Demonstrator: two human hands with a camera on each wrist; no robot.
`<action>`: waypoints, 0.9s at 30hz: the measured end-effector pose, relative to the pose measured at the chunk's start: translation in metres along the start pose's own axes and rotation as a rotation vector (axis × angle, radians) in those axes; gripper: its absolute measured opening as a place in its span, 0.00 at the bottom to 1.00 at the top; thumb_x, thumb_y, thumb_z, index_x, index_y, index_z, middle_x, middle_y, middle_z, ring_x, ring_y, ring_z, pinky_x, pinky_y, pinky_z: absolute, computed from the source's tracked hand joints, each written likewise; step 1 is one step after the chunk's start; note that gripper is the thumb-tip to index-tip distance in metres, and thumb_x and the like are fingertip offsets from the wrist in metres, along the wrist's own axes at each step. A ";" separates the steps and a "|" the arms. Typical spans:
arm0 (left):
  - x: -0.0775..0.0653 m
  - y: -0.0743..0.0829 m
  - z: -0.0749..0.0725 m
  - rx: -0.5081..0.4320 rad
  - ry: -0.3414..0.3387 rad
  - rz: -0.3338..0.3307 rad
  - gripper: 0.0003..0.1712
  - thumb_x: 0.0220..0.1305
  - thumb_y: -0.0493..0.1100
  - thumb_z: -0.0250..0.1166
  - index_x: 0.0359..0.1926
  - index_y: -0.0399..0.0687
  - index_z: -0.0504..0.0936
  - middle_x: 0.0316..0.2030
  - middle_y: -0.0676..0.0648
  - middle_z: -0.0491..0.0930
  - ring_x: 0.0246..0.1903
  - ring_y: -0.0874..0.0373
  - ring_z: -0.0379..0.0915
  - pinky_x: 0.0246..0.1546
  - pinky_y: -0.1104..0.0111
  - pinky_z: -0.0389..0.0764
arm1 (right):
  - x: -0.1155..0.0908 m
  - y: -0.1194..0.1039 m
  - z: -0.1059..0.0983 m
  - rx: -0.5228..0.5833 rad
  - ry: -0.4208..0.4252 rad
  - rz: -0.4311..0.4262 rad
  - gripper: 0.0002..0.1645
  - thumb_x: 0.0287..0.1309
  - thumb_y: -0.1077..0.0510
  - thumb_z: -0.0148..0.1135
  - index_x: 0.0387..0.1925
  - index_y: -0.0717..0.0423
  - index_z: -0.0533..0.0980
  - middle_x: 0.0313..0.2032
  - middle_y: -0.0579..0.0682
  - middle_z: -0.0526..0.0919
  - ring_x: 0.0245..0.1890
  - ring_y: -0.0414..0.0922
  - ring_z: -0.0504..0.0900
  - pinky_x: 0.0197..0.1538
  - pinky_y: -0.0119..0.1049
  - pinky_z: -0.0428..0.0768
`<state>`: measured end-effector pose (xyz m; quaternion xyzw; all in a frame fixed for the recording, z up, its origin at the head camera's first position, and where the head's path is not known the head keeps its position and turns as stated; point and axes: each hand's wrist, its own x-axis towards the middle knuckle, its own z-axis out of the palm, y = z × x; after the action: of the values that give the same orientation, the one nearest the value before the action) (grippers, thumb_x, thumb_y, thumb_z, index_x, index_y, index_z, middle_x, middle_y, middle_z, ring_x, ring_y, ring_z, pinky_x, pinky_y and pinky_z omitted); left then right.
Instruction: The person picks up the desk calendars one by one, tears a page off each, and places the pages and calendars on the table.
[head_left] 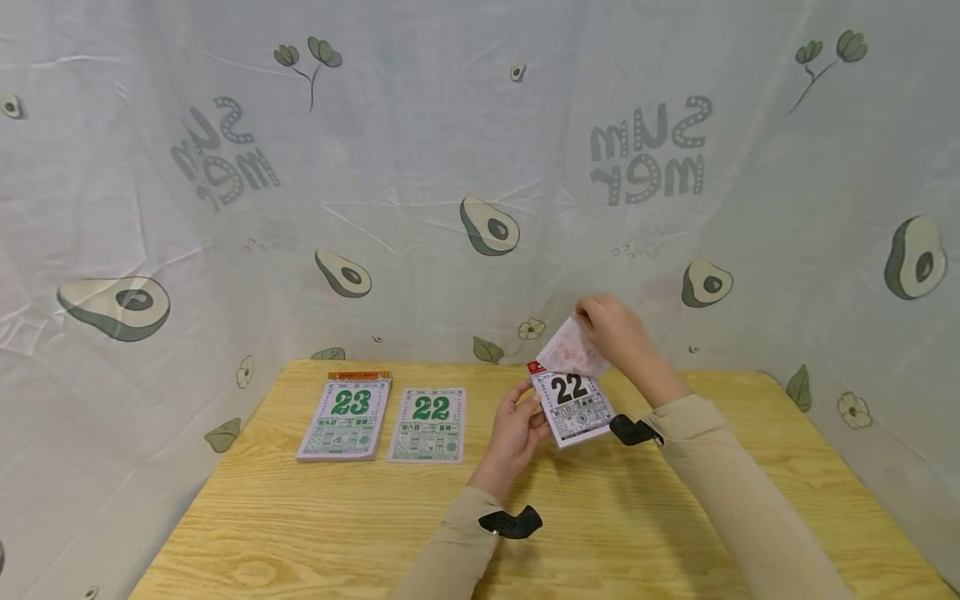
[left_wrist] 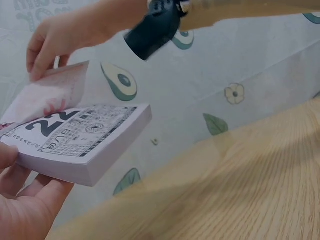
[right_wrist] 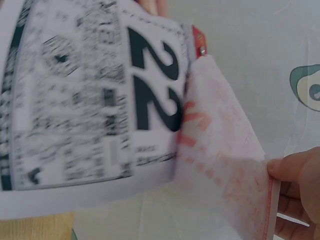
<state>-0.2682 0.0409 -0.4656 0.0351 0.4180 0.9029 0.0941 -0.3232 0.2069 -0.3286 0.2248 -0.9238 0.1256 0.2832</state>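
Note:
My left hand (head_left: 517, 425) grips a thick tear-off calendar (head_left: 579, 410) by its left side, thumb on top and fingers beneath, as the left wrist view shows. The calendar is tilted and raised off the table, with a black 22 on its front page and a red strip at its top edge. Above it, my right hand (head_left: 617, 332) pinches the free edge of a thin page with red print (right_wrist: 225, 145). That page is folded back over the top and still meets the calendar near the red strip.
On the wooden table (head_left: 337, 533), a second calendar pad (head_left: 345, 421) with a green 23 lies at the left. A loose sheet (head_left: 427, 425) with a green 22 lies beside it. A printed cloth (head_left: 420, 167) hangs behind and at both sides of the table.

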 end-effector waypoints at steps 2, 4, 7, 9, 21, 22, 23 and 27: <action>0.001 0.000 0.000 0.009 -0.009 0.001 0.20 0.73 0.36 0.50 0.63 0.42 0.67 0.39 0.49 0.84 0.33 0.59 0.82 0.32 0.64 0.81 | 0.002 -0.003 -0.001 0.003 0.014 -0.003 0.04 0.62 0.65 0.60 0.35 0.64 0.79 0.33 0.61 0.83 0.37 0.57 0.80 0.42 0.49 0.79; 0.001 0.000 -0.001 0.014 -0.015 0.002 0.20 0.73 0.36 0.50 0.63 0.41 0.67 0.39 0.49 0.84 0.33 0.59 0.82 0.32 0.65 0.81 | 0.003 -0.004 -0.002 0.003 0.024 -0.005 0.03 0.62 0.65 0.60 0.34 0.63 0.79 0.33 0.60 0.83 0.37 0.56 0.80 0.42 0.49 0.79; 0.002 -0.001 -0.001 0.020 -0.012 -0.001 0.19 0.73 0.35 0.50 0.63 0.41 0.67 0.38 0.49 0.83 0.32 0.59 0.82 0.32 0.65 0.81 | 0.004 -0.006 -0.002 0.005 0.030 -0.007 0.03 0.61 0.66 0.60 0.33 0.63 0.79 0.32 0.60 0.83 0.37 0.56 0.81 0.42 0.49 0.79; 0.002 -0.001 -0.001 0.019 -0.004 -0.007 0.19 0.73 0.35 0.50 0.62 0.42 0.68 0.37 0.49 0.83 0.32 0.58 0.82 0.32 0.65 0.82 | 0.004 -0.006 -0.002 0.007 0.033 -0.007 0.03 0.61 0.66 0.60 0.33 0.63 0.79 0.32 0.60 0.83 0.37 0.56 0.80 0.41 0.49 0.79; 0.002 -0.006 0.002 0.094 -0.005 -0.006 0.17 0.72 0.35 0.50 0.60 0.43 0.70 0.36 0.50 0.83 0.31 0.58 0.81 0.33 0.64 0.82 | 0.001 -0.001 0.004 -0.011 0.095 -0.023 0.04 0.61 0.66 0.59 0.31 0.65 0.78 0.31 0.60 0.83 0.34 0.57 0.80 0.40 0.48 0.79; 0.002 -0.006 0.002 0.097 -0.006 -0.005 0.17 0.72 0.35 0.50 0.60 0.43 0.70 0.37 0.49 0.83 0.31 0.58 0.81 0.33 0.64 0.82 | 0.001 -0.001 0.005 -0.012 0.097 -0.022 0.04 0.61 0.66 0.60 0.31 0.65 0.78 0.31 0.60 0.83 0.34 0.57 0.80 0.40 0.48 0.79; 0.002 -0.006 0.001 0.100 -0.008 -0.003 0.17 0.73 0.35 0.50 0.60 0.43 0.70 0.38 0.49 0.84 0.32 0.58 0.81 0.33 0.64 0.82 | 0.001 0.000 0.005 -0.014 0.097 -0.021 0.04 0.61 0.67 0.59 0.31 0.65 0.78 0.31 0.60 0.83 0.34 0.57 0.80 0.40 0.48 0.79; 0.001 -0.005 0.001 0.100 -0.013 -0.001 0.18 0.73 0.36 0.51 0.62 0.42 0.69 0.39 0.48 0.84 0.33 0.58 0.82 0.34 0.64 0.82 | 0.000 0.002 0.007 -0.024 0.098 -0.014 0.04 0.61 0.67 0.59 0.31 0.65 0.78 0.31 0.61 0.83 0.34 0.58 0.80 0.40 0.49 0.79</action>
<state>-0.2681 0.0450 -0.4682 0.0454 0.4620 0.8806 0.0952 -0.3270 0.2061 -0.3346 0.2214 -0.9087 0.1234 0.3318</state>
